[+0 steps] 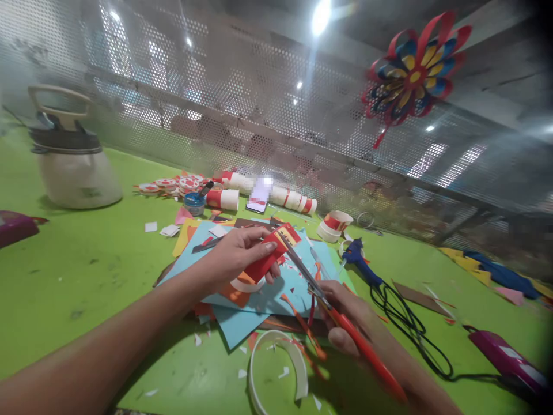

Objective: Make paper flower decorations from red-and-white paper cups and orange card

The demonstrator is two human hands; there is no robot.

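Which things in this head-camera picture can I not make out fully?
Head view:
Dark marks on the flat red-and-yellow paper piece: too small, blurred.
Right hand: fingers partly hidden by the long red-handled metal scissors.
Dark-edged rectangular phone: screen partly pixelated.
Shiny magenta object, far left: cut off by the picture's edge.

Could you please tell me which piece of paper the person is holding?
The red piece, in the left hand with the scissors at it; the light-blue sheets lie below, unheld.
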